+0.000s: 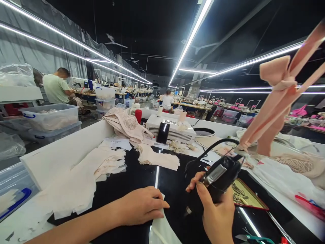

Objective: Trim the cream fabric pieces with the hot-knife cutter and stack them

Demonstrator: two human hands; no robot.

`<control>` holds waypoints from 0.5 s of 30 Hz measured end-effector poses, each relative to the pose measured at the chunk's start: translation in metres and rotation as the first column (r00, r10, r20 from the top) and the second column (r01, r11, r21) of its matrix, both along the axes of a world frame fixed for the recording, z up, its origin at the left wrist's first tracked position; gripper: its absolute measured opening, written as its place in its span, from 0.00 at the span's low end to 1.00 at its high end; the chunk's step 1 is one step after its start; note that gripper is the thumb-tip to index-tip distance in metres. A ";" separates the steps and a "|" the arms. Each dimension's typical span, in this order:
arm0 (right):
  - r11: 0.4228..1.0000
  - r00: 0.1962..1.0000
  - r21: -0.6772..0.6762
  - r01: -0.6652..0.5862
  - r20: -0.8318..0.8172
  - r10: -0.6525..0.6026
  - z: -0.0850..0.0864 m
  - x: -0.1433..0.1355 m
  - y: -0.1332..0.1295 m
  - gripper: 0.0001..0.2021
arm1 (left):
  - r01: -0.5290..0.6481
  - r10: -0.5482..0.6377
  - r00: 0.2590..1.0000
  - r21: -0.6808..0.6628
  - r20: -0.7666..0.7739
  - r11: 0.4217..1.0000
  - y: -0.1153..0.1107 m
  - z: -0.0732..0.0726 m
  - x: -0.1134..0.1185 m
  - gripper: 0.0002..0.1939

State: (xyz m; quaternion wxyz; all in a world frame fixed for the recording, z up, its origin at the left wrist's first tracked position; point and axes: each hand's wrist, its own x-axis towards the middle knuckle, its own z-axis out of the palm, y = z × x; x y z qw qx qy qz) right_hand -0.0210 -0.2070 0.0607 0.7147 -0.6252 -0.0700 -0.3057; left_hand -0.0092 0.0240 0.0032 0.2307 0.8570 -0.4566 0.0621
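Observation:
My left hand (pixel 142 206) lies over a pale fabric strip (pixel 164 228) on the glossy black work surface (pixel 119 198). Its fingers are stretched out and press on the strip's upper end. In my right hand (pixel 219 217) is a black corded hand tool (pixel 220 181) with a metal plate on its side and a small tip pointing down to the left. The tool is tilted, just right of the strip and apart from it. A knotted pink fabric strap (pixel 269 105) runs up from the tool's top end. Beyond my hands lies a small pile of cream fabric pieces (pixel 158 159).
Stacked cream cut pieces (pixel 76 179) lie at left. A white vented box (pixel 172 127), a phone (pixel 163 133) and a bra (pixel 127 123) stand or lie at the back. At right are a metal-parts tray (pixel 247 195), tweezers (pixel 280 227) and teal-handled snips (pixel 256 238). Two people sit farther off.

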 end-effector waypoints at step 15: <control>0.917 0.934 -0.191 0.350 0.153 -0.324 -0.003 -0.030 -0.046 0.30 | -0.158 0.113 0.977 0.253 0.183 0.954 -0.012 0.020 -0.017 0.06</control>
